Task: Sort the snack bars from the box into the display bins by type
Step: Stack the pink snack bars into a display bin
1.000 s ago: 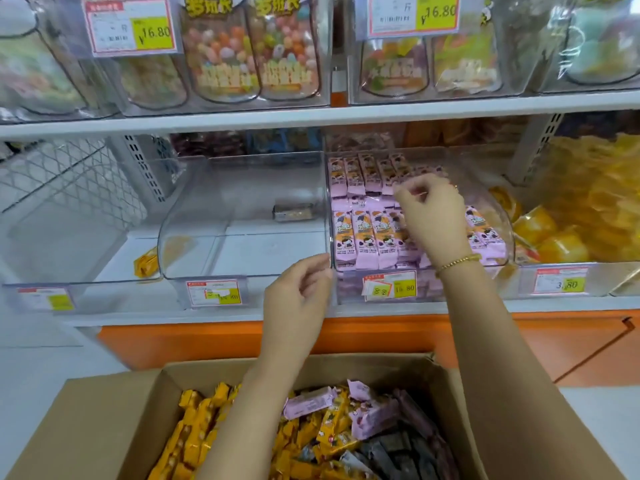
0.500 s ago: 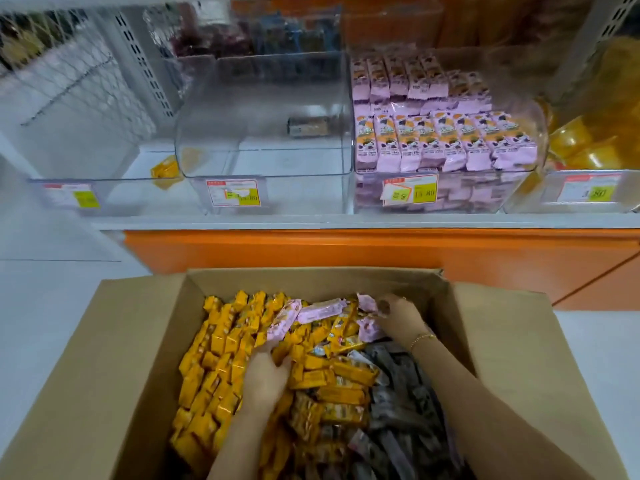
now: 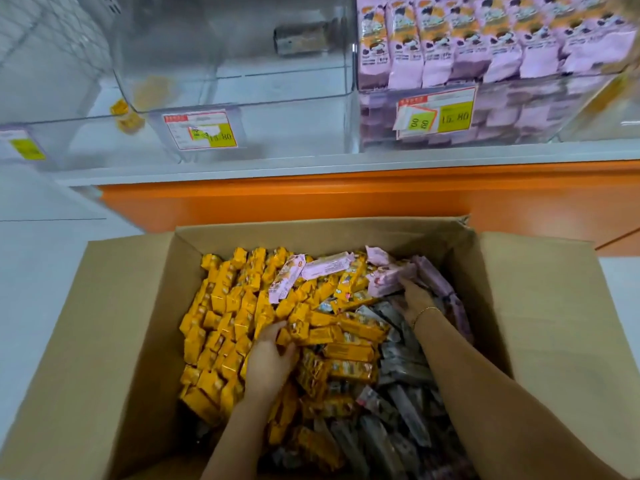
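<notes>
An open cardboard box holds yellow snack bars on the left, grey bars on the right and pink bars at the back. My left hand is dug into the yellow bars, its fingers and thumb curled round some of them. At the back right of the box my right hand grips a pink bar; its fingertips are hidden under the wrapper. On the shelf above, the right clear bin is packed with pink bars.
The middle clear bin holds a single grey bar. The left bin holds a yellow bar. An orange shelf base runs between the bins and the box. White floor lies at the left.
Both hands came down from the pink bin into the box. The view tilted down and closer. The left hand has sunk deeper into the yellow bars, while the right stays at the pink bars.
</notes>
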The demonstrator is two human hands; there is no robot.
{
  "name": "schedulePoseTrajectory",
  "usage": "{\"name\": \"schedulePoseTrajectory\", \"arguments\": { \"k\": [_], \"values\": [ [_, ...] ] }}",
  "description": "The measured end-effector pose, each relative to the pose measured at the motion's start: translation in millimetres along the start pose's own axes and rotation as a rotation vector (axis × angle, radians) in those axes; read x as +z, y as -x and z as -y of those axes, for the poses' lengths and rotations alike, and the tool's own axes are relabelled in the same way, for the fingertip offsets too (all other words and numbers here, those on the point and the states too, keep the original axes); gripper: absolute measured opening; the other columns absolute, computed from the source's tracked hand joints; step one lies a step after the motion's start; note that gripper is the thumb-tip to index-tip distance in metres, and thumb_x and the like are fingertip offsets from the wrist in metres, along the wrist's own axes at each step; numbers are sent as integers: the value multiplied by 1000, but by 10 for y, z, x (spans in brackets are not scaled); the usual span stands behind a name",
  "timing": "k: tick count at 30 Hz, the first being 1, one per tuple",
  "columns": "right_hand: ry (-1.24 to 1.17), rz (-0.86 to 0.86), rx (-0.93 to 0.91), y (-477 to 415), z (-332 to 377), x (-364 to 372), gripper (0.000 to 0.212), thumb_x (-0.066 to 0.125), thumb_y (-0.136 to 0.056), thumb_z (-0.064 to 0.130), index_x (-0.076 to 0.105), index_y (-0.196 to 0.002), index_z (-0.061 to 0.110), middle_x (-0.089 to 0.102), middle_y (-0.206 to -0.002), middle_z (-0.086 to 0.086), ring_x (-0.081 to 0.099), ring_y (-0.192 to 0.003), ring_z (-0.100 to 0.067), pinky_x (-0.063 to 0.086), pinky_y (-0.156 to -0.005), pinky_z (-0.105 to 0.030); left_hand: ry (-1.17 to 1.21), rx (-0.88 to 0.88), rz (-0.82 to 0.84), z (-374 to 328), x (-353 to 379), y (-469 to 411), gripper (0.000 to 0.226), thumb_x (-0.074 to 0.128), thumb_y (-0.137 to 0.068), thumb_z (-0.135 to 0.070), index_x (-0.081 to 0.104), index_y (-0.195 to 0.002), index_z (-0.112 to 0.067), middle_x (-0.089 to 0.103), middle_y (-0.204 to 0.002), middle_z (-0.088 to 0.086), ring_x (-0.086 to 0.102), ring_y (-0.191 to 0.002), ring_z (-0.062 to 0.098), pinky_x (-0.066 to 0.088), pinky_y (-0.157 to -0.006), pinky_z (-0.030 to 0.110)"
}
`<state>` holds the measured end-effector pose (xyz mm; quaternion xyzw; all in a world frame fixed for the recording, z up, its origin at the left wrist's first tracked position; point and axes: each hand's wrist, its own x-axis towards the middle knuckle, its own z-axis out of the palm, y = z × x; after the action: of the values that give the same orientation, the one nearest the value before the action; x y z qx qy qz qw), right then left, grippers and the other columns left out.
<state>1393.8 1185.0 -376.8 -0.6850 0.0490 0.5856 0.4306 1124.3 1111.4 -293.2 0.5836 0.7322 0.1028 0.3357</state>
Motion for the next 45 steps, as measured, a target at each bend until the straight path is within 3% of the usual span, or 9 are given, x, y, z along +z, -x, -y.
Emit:
{"name": "schedulePoseTrajectory", "arguments": {
  "k": [7, 11, 13, 17, 21, 29, 36, 41, 45],
  "values": [
    [-121, 26, 84, 337, 285, 132, 34, 60, -92, 26, 40, -67, 16, 42, -29, 6, 39, -22, -3, 36, -32, -12, 67, -62, 11, -96, -49, 26, 44, 62, -90, -17, 51, -133, -19, 54, -134, 3, 54, -114, 16, 47, -89, 27],
    [-119, 215, 118, 693, 361, 252, 25, 70, -84, 24, 56, -96, 8, 64, -86, -12, 67, -76, -19, 57, -71, -30, 202, -51, -92, -388, -207, 22, 42, 64, -89, -21, 55, -130, -14, 54, -134, 3, 51, -123, 20, 41, -97, 28],
    [-161, 312, 114, 945, 328, 366, 27, 69, -86, 22, 56, -104, 7, 59, -105, -16, 59, -101, -27, 51, -91, -36, 427, -80, -26, -633, -299, 46, 41, 66, -88, -24, 57, -126, -12, 59, -126, 3, 56, -114, 15, 42, -97, 25],
    [-193, 485, -28, 1528, 156, 639, 44, 68, -85, 14, 50, -122, -1, 60, -115, -25, 65, -96, -29, 56, -77, -31, 947, -181, 135, -972, -443, 168, 34, 64, -82, -41, 64, -109, -20, 67, -112, -1, 62, -107, 16, 46, -100, 35],
    [-208, 681, -165, 1888, 185, 711, 65, 70, -82, 4, 34, -136, 4, 67, -107, -19, 67, -100, -27, 56, -88, -31, 1378, -204, 10, -1003, -636, 296, 61, 66, -73, -35, 56, -125, -3, 66, -119, 10, 64, -107, 18, 48, -93, 30],
    [122, 897, -274, 2463, 285, 753, 125, 92, -53, 23, 16, -149, 1, 56, -133, -18, 63, -112, -21, 53, -92, -31, 1685, -35, -63, -1160, -1063, 567, 31, 58, -79, -34, 61, -100, -12, 70, -102, 8, 62, -107, 17, 46, -94, 33],
    [413, 604, -845, 2856, 466, 715, 72, 87, -59, 44, 52, -122, 40, 58, -124, 2, 58, -113, -15, 54, -92, -39, 1775, -14, -108, -1247, -1240, 675, 21, 57, -89, -26, 58, -98, -7, 66, -108, 16, 66, -103, 21, 49, -93, 32],
    [537, 488, -1141, 2984, 480, 686, 37, 82, -67, 43, 65, -97, 28, 62, -107, 11, 57, -99, -3, 55, -82, -34, 1830, 11, -57, -1206, -1250, 652, 41, 60, -78, -34, 60, -111, -9, 68, -113, 12, 62, -111, 23, 58, -78, 27],
    [578, 449, -1107, 2938, 531, 710, 58, 73, -70, 60, 53, -75, 6, 46, -63, -7, 48, -59, -19, 45, -55, -38, 1734, 78, 8, -1198, -1264, 655, 32, 60, -79, -21, 62, -110, -13, 69, -111, 5, 66, -104, 17, 56, -75, 23]
  ]
}}
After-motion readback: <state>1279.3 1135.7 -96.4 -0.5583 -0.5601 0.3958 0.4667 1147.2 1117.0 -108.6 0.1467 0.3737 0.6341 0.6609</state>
